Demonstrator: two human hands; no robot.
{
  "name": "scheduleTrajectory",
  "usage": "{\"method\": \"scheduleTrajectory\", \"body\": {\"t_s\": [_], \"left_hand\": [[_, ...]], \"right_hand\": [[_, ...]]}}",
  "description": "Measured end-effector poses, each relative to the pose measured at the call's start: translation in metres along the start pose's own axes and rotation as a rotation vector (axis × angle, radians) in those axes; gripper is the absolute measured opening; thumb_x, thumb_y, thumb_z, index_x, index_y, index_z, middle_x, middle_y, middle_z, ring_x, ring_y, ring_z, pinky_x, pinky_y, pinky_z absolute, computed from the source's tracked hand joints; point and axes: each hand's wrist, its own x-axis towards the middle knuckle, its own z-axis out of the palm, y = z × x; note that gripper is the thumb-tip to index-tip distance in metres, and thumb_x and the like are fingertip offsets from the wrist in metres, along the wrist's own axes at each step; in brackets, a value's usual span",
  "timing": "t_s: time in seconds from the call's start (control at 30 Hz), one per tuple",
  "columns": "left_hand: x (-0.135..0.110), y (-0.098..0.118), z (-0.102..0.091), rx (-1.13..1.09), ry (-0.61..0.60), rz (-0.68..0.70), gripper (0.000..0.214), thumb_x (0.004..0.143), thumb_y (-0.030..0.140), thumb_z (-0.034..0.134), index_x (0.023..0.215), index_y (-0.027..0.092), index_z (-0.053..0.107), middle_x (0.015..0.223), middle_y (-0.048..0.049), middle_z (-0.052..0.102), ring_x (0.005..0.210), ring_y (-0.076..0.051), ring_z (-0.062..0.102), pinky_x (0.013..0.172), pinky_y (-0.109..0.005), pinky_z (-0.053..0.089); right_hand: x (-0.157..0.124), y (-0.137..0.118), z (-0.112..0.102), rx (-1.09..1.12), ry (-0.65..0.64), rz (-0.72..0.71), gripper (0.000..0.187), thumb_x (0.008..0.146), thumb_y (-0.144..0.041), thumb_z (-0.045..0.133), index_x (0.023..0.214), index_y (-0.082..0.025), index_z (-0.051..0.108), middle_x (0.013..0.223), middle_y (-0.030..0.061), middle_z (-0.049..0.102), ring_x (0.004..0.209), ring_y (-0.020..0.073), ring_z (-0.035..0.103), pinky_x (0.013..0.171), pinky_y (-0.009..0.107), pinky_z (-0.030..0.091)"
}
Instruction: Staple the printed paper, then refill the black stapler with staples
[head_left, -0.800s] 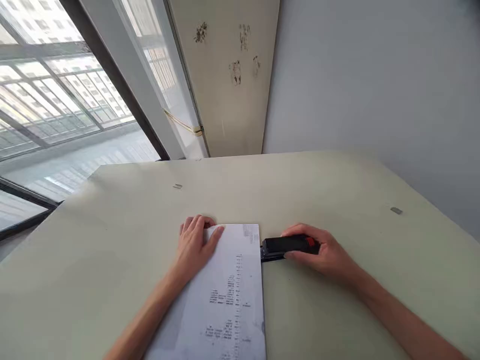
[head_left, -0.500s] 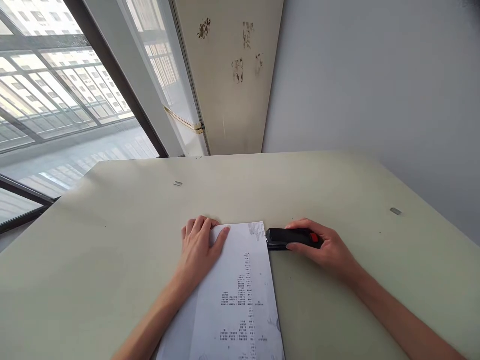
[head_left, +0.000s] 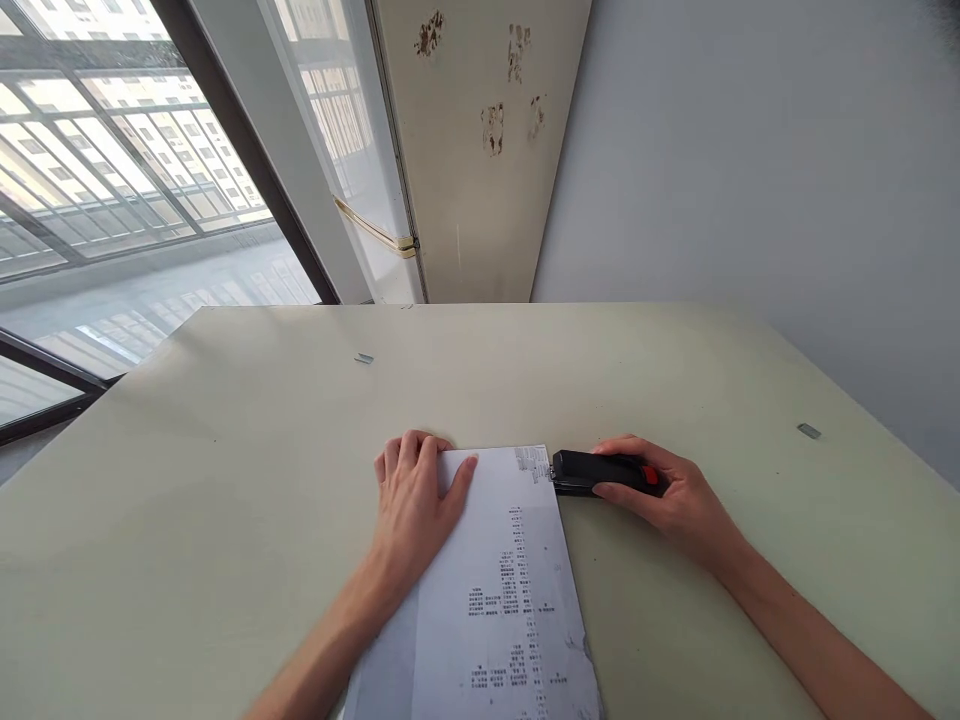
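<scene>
A stack of printed white paper (head_left: 502, 580) lies on the pale green table (head_left: 225, 450), its long side running towards me. My left hand (head_left: 416, 500) rests flat on the paper's upper left corner, fingers stretched out. My right hand (head_left: 667, 495) is wrapped round a black stapler with a red mark (head_left: 600, 472). The stapler lies on the table with its nose at the paper's upper right corner.
Two small strips of staples lie loose on the table, one at the far left (head_left: 364, 358) and one at the right (head_left: 808, 431). A window with a dark frame (head_left: 225, 150) is at the left, a stained wall panel (head_left: 480, 150) beyond the table's far edge.
The stapler's nose has shifted from the paper's right edge up to its upper right corner. The view has drifted; the left hand has stayed pressed on the paper.
</scene>
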Motion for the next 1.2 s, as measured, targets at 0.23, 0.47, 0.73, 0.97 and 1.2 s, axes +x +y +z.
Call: {"method": "scheduleTrajectory", "body": {"t_s": [0.23,0.47,0.73,0.97,1.2], "left_hand": [[-0.004,0.007,0.001,-0.077,-0.028,-0.006,0.02,0.102,0.044,0.055,0.102,0.024,0.057,0.113,-0.0059,0.06,0.111,-0.028,0.049,0.107,-0.053,0.038],[-0.008,0.011,0.0,-0.116,-0.039,0.0,0.016,0.103,0.04,0.054,0.104,0.024,0.055,0.115,-0.0067,0.06,0.113,-0.028,0.049,0.107,-0.053,0.038],[-0.01,0.013,0.001,-0.124,-0.03,-0.013,0.017,0.103,0.041,0.053,0.103,0.024,0.055,0.116,-0.007,0.06,0.114,-0.028,0.051,0.106,-0.052,0.039],[-0.01,0.015,-0.001,-0.137,-0.041,-0.025,0.016,0.103,0.04,0.052,0.104,0.024,0.055,0.117,-0.0079,0.06,0.115,-0.029,0.051,0.107,-0.054,0.038],[-0.013,0.015,-0.002,-0.13,-0.045,-0.02,0.017,0.103,0.04,0.053,0.104,0.024,0.055,0.119,-0.0076,0.061,0.116,-0.029,0.051,0.107,-0.052,0.038]], "right_hand": [[0.004,0.008,-0.003,0.016,-0.073,-0.075,0.028,0.085,-0.05,0.082,0.105,-0.032,0.074,0.116,0.0027,0.072,0.099,0.0243,0.065,0.081,0.033,0.054],[0.005,0.008,-0.007,0.033,-0.069,-0.077,0.028,0.082,-0.049,0.085,0.1,-0.031,0.075,0.11,0.0036,0.073,0.098,0.0252,0.066,0.079,0.033,0.055],[0.004,0.007,-0.012,0.052,-0.081,-0.09,0.029,0.08,-0.051,0.087,0.099,-0.031,0.077,0.109,0.0037,0.074,0.097,0.0246,0.067,0.081,0.033,0.055],[0.0,0.004,-0.013,0.039,-0.07,-0.045,0.036,0.077,-0.058,0.086,0.097,-0.029,0.077,0.109,0.0068,0.076,0.099,0.0287,0.069,0.082,0.037,0.056],[-0.001,0.003,-0.015,0.031,-0.074,-0.069,0.034,0.078,-0.056,0.086,0.098,-0.03,0.077,0.108,0.0068,0.076,0.097,0.0282,0.069,0.081,0.037,0.056]]}}
